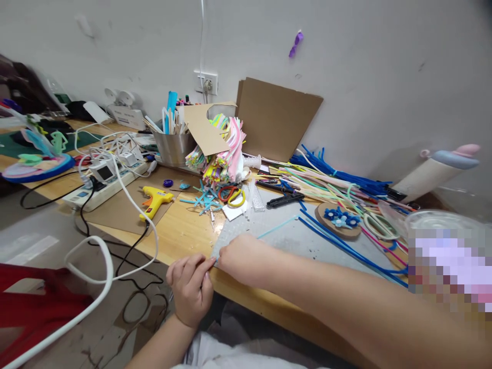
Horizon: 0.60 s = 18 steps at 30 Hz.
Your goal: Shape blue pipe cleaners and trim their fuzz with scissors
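At the table's front edge, my left hand has thumb and forefinger pinched together, tips meeting the fingers of my right hand. My right hand is closed, its fingertips mostly hidden behind its own back. A thin light blue pipe cleaner runs out from behind my right hand toward the upper right, over a grey cutting mat. Its other end is hidden at my fingers. Dark blue pipe cleaners lie to the right, below a brown cardboard piece bearing blue flowers.
A yellow glue gun lies left, near a power strip with tangled cables. Yellow-handled scissors, blue scraps and a black cutter lie beyond my hands. Behind are a metal pot, bundled pipe cleaners and cardboard sheets.
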{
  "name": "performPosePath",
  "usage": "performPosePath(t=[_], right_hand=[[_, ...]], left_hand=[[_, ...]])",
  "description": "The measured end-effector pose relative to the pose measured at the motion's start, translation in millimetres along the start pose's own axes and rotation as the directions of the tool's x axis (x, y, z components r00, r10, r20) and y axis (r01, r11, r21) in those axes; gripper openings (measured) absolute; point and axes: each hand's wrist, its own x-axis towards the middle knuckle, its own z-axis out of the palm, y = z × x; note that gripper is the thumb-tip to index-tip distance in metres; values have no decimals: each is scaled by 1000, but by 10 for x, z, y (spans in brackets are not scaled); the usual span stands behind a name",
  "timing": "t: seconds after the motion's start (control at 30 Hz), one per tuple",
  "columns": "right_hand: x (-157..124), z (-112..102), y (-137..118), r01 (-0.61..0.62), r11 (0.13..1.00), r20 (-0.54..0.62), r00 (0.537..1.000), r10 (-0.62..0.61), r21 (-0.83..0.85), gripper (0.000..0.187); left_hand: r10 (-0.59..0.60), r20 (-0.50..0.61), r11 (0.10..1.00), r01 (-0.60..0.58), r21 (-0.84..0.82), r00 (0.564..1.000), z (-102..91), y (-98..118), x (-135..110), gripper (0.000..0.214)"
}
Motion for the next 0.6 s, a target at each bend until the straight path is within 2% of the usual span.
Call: performPosePath(t=[0.17,0.23,0.27,0.3,0.33,0.37,0.4,0.43,0.47,0.5,0.53,0.6], right_hand=[[-3,-101,33,-33,999,43,999,32,24,12],[-151,-135,116,-103,978,0,994,105,184,10],[-258,-148,170,-156,914,-23,984,178,375,9],[-385,-156,227,-182,767,-18,970,244,616,8],[-525,-159,283,-191,532,48,961,271,825,7],[-675,-157,335,-193,256,126,958,257,947,6],[-828,-147,382,-184,7,178,958,225,983,8],[-981,-131,423,-170,-197,208,960,188,965,11],[-1128,-108,459,-146,-358,219,960,172,922,13],[-1268,-78,493,-114,-474,221,959,176,873,15],[-1398,-42,527,-72,-555,217,955,200,828,16],[-1628,50,603,33,-630,212,927,309,776,15]], left_hand=[[-61,44,998,60,36,997,-59,74,39,27],[-87,51,996,87,-4,995,-115,181,137,27],[-71,50,996,74,-58,996,-142,255,211,28],[-36,69,989,46,-139,997,-165,343,301,29],[6,110,971,20,-236,994,-179,443,406,29],[30,142,944,18,-329,989,-180,553,520,28],[49,183,910,31,-414,982,-166,671,642,26],[55,227,868,66,-492,972,-133,794,765,23],[76,274,811,100,-576,959,-82,917,887,18],[117,347,748,147,-647,931,-11,1039,1004,12],[118,409,698,217,-683,905,78,1159,1116,8],[94,511,591,365,-720,855,302,1384,1315,6]])
